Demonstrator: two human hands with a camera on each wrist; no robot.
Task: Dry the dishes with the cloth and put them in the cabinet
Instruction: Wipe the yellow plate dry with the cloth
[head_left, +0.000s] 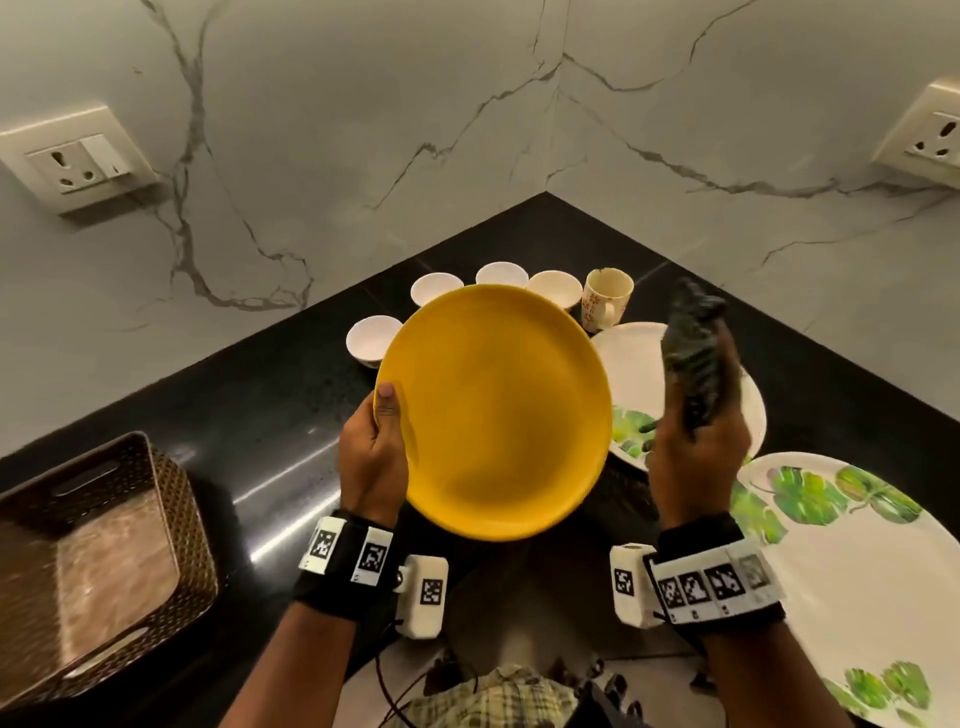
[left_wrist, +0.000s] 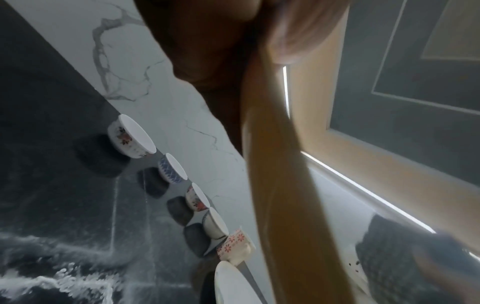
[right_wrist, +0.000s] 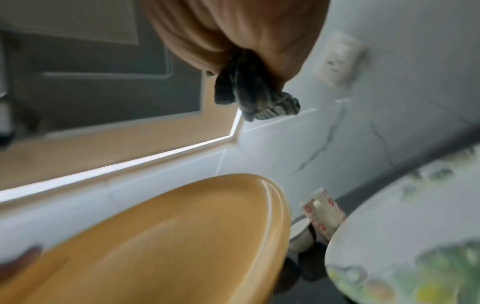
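Observation:
A yellow plate (head_left: 493, 410) is held up over the black counter (head_left: 249, 415), face towards me. My left hand (head_left: 374, 447) grips its left rim, thumb on the front. In the left wrist view the plate (left_wrist: 285, 185) runs edge-on past the palm. My right hand (head_left: 696, 447) is raised to the right of the plate and clutches a bunched dark cloth (head_left: 693, 353); the cloth (right_wrist: 249, 96) sticks out of the fist in the right wrist view, clear of the plate (right_wrist: 168, 236).
Several small white bowls (head_left: 436, 288) and a patterned mug (head_left: 605, 304) stand behind the plate in the corner. Two white leaf-print plates (head_left: 639, 364) (head_left: 857, 561) lie at the right. A brown woven basket (head_left: 98, 561) sits at the left. Marble walls carry sockets (head_left: 83, 161).

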